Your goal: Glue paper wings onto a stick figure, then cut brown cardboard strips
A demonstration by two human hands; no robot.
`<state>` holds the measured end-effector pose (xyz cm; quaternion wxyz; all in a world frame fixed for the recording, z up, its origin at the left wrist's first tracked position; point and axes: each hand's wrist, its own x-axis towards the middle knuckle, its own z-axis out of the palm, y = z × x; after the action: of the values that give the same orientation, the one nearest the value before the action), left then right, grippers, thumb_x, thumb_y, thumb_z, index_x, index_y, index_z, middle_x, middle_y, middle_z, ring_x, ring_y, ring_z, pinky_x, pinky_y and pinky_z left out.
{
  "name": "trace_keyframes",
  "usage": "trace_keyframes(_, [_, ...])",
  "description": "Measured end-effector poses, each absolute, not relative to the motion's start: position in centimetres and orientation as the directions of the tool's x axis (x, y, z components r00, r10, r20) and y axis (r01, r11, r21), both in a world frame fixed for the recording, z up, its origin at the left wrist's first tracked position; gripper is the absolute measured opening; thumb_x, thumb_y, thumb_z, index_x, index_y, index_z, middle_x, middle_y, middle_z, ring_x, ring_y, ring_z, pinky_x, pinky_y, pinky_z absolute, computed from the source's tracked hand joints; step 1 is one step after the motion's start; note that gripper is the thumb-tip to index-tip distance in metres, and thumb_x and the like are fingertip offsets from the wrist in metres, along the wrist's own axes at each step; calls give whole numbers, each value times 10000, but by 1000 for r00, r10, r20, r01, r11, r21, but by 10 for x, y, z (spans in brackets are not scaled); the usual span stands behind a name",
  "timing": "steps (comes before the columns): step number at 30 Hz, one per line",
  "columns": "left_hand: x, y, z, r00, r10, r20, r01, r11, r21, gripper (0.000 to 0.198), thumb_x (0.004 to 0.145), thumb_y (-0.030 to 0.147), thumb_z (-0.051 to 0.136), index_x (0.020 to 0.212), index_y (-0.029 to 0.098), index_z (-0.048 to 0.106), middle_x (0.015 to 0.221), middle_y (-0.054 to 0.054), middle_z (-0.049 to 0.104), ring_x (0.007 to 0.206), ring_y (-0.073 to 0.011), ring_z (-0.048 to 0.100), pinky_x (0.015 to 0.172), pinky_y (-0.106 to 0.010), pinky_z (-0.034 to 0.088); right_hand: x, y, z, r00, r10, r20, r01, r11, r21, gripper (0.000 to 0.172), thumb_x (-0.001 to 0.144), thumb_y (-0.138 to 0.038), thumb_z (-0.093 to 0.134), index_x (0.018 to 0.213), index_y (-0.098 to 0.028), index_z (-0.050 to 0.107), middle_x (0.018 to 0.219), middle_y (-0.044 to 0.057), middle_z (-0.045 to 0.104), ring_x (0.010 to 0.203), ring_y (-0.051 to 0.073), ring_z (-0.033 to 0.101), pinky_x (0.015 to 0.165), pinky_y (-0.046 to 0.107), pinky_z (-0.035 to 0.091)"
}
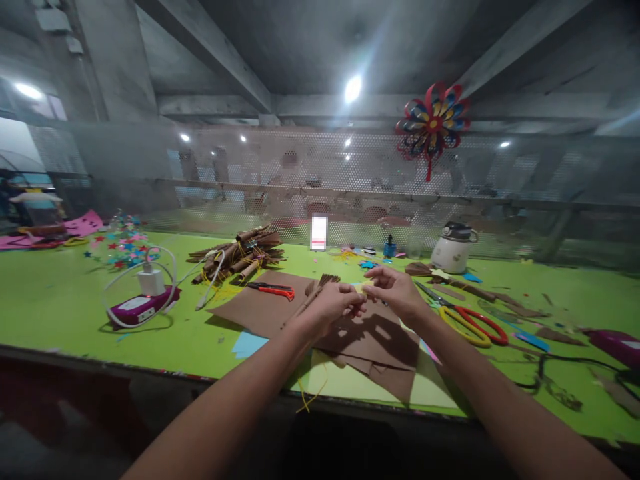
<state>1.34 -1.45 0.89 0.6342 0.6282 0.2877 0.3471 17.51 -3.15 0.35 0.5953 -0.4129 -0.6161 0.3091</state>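
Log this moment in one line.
left hand, right hand: small pale-yellow piece between fingertips | below: brown paper sheets | right: red-and-yellow-handled metal scissors

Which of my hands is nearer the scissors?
Right. Your right hand is just to the left of the scissors; your left hand is farther left, on the far side of your right hand from them.

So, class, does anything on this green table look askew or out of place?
Yes, mildly: thin yellow strands poke past the front edge of the table, beside the left forearm, and brown scraps lie strewn near the scissors. Both look untidy; I see no clear spill or damage.
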Motion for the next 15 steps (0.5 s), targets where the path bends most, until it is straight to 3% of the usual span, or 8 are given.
trace_keyframes(8, [14,-14,8,567,817,106,-55,-91,994,210,735,298,618,632,124,559,587,-20,572,493,-63,463,501,-207,327,174,-33,6,99,881,463,116,452,-884,395,567,-355,780,843,-153,584,521,-50,543,448,97,489,462,249,371])
trace_keyframes(11, [14,-13,7,560,812,162,-32,-174,984,241,739,334,608,633,129,541,575,-3,565,464,-55,433,483,-202,306,176,-36,9,86,922,378,3,380,-925,412,556,-347,796,852,-147,591,542,-45,559,470,94,505,499,252,396])
trace_keyframes(15, [13,-14,9,542,818,191,-11,-221,975,248,748,339,596,631,138,513,561,6,554,455,-53,414,473,-198,293,181,-39,11,-72,977,200,-133,189,-973,360,604,-403,771,772,-124,618,655,23,624,573,114,566,560,263,426])
